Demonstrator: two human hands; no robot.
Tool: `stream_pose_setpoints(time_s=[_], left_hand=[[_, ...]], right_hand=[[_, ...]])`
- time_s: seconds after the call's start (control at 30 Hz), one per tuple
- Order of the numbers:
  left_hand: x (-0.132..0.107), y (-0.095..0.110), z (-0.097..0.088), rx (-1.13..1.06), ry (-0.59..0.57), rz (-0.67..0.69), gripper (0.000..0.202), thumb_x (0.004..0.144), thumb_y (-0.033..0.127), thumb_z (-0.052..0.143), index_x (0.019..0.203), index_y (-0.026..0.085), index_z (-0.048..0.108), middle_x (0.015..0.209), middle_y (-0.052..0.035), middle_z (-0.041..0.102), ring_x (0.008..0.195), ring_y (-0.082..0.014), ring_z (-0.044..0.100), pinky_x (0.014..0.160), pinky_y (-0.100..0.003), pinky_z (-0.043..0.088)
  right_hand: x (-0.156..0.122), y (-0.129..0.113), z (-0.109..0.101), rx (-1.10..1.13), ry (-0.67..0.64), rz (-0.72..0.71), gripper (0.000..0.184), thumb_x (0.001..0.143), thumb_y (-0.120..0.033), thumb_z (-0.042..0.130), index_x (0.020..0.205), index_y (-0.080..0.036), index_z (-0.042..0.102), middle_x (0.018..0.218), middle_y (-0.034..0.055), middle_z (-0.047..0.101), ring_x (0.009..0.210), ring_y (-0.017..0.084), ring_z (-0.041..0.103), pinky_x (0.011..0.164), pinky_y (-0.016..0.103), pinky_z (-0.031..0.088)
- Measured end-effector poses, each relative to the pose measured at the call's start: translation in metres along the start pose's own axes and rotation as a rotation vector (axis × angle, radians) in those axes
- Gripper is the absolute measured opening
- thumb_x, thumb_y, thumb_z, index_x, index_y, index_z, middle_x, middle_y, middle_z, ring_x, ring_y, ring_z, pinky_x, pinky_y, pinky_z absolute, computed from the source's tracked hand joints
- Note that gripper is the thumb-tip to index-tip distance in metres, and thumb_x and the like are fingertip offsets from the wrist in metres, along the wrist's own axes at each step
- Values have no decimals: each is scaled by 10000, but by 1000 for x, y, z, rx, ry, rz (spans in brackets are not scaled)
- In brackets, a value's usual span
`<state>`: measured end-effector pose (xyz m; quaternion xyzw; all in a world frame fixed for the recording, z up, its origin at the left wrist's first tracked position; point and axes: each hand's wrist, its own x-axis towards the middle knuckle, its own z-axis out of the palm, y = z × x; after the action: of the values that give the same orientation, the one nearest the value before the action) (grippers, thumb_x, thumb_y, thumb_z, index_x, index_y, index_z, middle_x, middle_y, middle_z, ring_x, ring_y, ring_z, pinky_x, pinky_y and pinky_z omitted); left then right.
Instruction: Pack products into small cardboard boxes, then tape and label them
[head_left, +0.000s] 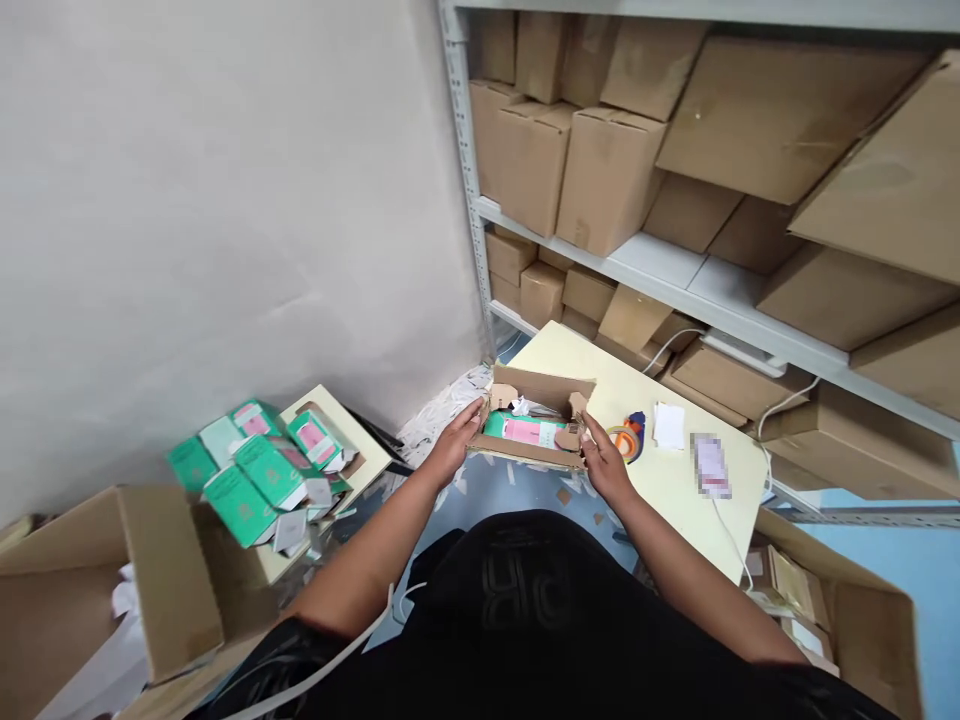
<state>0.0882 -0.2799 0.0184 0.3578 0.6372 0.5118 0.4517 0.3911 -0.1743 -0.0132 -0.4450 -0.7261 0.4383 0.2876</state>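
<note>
Both my hands hold a small open cardboard box [541,388] over the near edge of a pale yellow table [675,470]. Inside the box lies a green and pink packet [525,430] beside some white paper. My left hand [452,443] grips the box's left end, fingers curled round its flap. My right hand [602,462] grips the right end, thumb on the flap. The box sits level between them.
A tape roll [626,437], a white card [668,425] and a phone on a white cable [711,466] lie on the table. Several green packets [259,470] are piled on a low stand at left. Open cartons [112,590] stand at both lower corners. Metal shelving [675,275] holds brown boxes.
</note>
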Motion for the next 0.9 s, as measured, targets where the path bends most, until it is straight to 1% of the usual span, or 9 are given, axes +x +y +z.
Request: stream_pose_setpoints(time_s=[0.13, 0.23, 0.33, 0.5, 0.63, 0.7, 0.77, 0.83, 0.9], left_hand=[[54, 4, 23, 158, -170, 17, 826, 869, 529, 660, 1599, 249, 393, 1589, -105, 470, 1386, -317, 500, 1150, -459, 419], [92, 2, 28, 351, -271, 104, 827, 836, 435, 692, 1591, 262, 401, 1561, -107, 443, 1340, -285, 509, 1132, -423, 435], [135, -5, 30, 458, -327, 137, 899, 783, 363, 719, 1601, 253, 365, 1491, -118, 456, 1245, -264, 544, 1086, -419, 469], [215, -21, 36, 527, -447, -3, 1044, 711, 276, 733, 1636, 236, 250, 1390, -111, 497, 1015, -203, 596, 986, -403, 516], [266, -36, 36, 551, -600, -3, 1088, 635, 245, 754, 1621, 207, 296, 1410, -126, 498, 1129, -265, 583, 1013, -421, 499], [283, -43, 34, 536, -677, 32, 1099, 615, 257, 768, 1615, 215, 314, 1467, -132, 468, 1224, -305, 556, 1051, -437, 481], [296, -48, 32, 518, -748, 67, 1103, 613, 289, 788, 1611, 212, 325, 1527, -144, 425, 1280, -325, 533, 1078, -445, 468], [307, -51, 31, 496, -800, 83, 1089, 625, 348, 811, 1599, 200, 349, 1579, -162, 377, 1266, -320, 546, 1071, -443, 479], [316, -50, 30, 456, -838, 60, 1006, 684, 445, 790, 1575, 201, 391, 1609, -168, 352, 1193, -289, 593, 1022, -430, 519]], right_hand=[[25, 29, -28, -75, -29, -42, 616, 1028, -525, 433, 1587, -266, 426, 1669, 61, 360, 1562, 251, 292, 1279, 484, 266], [45, 43, -32, -150, -15, -2, 565, 1025, -417, 440, 1575, -292, 447, 1664, 48, 366, 1539, 259, 343, 1254, 483, 327], [68, 53, -23, -207, 13, 67, 553, 995, -323, 461, 1547, -305, 489, 1653, 45, 380, 1484, 272, 431, 1203, 475, 410], [97, 79, -1, -167, 53, 215, 569, 941, -253, 469, 1504, -273, 545, 1618, 64, 429, 1476, 264, 437, 1197, 479, 414], [100, 92, 8, -72, -11, 376, 703, 818, -184, 517, 1514, -285, 531, 1630, 86, 408, 1456, 275, 458, 1135, 487, 464], [95, 89, 12, -60, -57, 396, 817, 768, -206, 609, 1566, -288, 452, 1660, 108, 347, 1479, 294, 423, 1123, 483, 466], [90, 82, 20, -95, -53, 396, 885, 761, -294, 713, 1589, -266, 403, 1666, 136, 321, 1528, 317, 336, 1166, 499, 411], [89, 76, 31, -142, 45, 399, 845, 815, -437, 726, 1573, -235, 412, 1647, 156, 345, 1551, 319, 285, 1216, 514, 339], [92, 72, 46, -175, 208, 401, 737, 903, -540, 627, 1537, -215, 436, 1605, 165, 399, 1530, 304, 325, 1235, 508, 312]])
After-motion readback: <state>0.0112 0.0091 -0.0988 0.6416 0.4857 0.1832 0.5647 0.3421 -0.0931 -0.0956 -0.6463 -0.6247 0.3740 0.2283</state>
